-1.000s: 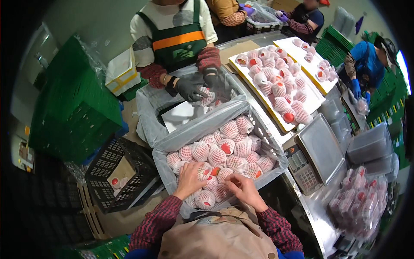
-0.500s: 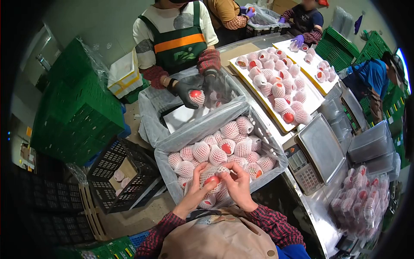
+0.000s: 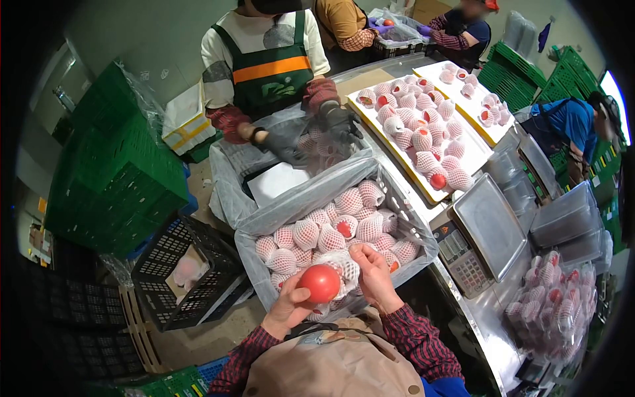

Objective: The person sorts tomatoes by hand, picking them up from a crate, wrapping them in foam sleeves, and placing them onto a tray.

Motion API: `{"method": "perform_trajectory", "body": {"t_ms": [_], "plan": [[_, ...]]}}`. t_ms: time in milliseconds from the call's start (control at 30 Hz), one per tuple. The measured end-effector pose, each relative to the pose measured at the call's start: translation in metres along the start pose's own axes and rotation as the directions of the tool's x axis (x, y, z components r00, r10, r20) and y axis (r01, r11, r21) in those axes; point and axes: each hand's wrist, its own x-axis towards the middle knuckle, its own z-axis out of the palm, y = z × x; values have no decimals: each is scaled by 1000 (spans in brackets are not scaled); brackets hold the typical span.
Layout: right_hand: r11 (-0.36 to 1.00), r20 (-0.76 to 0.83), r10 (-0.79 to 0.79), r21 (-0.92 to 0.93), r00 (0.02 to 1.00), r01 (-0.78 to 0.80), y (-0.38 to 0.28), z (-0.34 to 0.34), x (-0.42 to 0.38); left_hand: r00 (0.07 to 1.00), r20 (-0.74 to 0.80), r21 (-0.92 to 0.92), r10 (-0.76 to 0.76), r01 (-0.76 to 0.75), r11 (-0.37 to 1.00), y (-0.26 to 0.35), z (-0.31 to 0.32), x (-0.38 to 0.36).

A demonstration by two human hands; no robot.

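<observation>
My left hand [image 3: 287, 308] grips a smooth, round red fruit that looks like a tomato [image 3: 320, 283], its skin bare toward me. A white foam net sleeve [image 3: 345, 266] sits beside the fruit on its right, bunched and pulled aside. With fingers closed, my right hand [image 3: 375, 272] pinches the edge of that sleeve. Both hands hover over the near side of a plastic-lined crate [image 3: 423, 248] filled with netted red fruit [image 3: 305, 233]. Part of the sleeve behind the fruit is hidden.
Across from me, a person's dark-gloved hands [image 3: 284, 149] are in another lined crate. To the right are a foam tray [image 3: 473, 159] of netted fruit, a scale [image 3: 493, 228] and stacked clear boxes [image 3: 572, 218]. A black crate [image 3: 165, 278] stands at lower left.
The red fruit, earlier mostly inside its net, now shows bare in my left hand, with the net pulled to the right. The person opposite has lowered a netted fruit into their crate.
</observation>
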Motion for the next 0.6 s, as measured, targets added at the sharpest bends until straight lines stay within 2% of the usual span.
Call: {"method": "perform_trajectory", "body": {"t_ms": [33, 67, 100, 133, 167, 200, 233, 267, 300, 333, 400, 433, 467, 500, 533, 600], "plan": [[999, 20, 43, -26, 999, -43, 12, -13, 4, 1000, 4, 1, -3, 3, 1000, 3, 7, -1], [999, 19, 41, -27, 999, -41, 2, -4, -2, 999, -1, 129, 50, -49, 990, 8, 20, -2], [986, 6, -62, -153, 998, 63, -10, 8, -12, 994, -2, 252, 106, -102, 962, 11, 30, -3], [948, 8, -164, -277, 986, 160, -17, 17, -19, 994, -4, 248, 110, -105, 963, 12, 36, -1], [919, 40, -230, -321, 972, 230, -17, 18, -22, 969, -31, 446, 246, -207, 871, 11, 42, 1], [918, 45, -227, -323, 973, 229, -21, 21, -27, 924, -29, 626, 382, -281, 727, 9, 45, 3], [970, 131, -130, -189, 983, 154, -26, 25, -36, 876, 8, 687, 483, -356, 633, 3, 43, 6], [997, 225, -46, -57, 973, 60, -29, 27, -41, 875, 7, 687, 485, -356, 633, 3, 41, 6], [994, 305, 48, -107, 951, -16, -27, 24, -43, 831, 151, 891, 535, -349, 291, 5, 42, 7], [994, 304, 48, -108, 952, -16, -28, 25, -43, 795, 307, 949, 523, -300, -100, 7, 44, 8], [975, 313, 111, 148, 943, -163, -32, 31, -45, 802, 299, 952, 518, -289, -102, 7, 54, 8], [964, 272, 127, 194, 954, -183, -39, 37, -45, 825, 193, 894, 531, -371, 252, 7, 54, 8], [964, 270, 127, 193, 955, -183, -35, 30, -42, 859, 91, 712, 504, -410, 570, 7, 53, 8], [915, 360, 170, 289, 917, -283, -28, 17, -37, 860, 92, 711, 503, -410, 572, 8, 49, 8], [846, 451, 198, 369, 870, -384, -27, 13, -35, 862, 8, 666, 507, -383, 641, 9, 43, 7], [853, 424, 204, 365, 882, -373, -25, 15, -36, 857, -160, 553, 489, -333, 764, 10, 34, 7]]}}
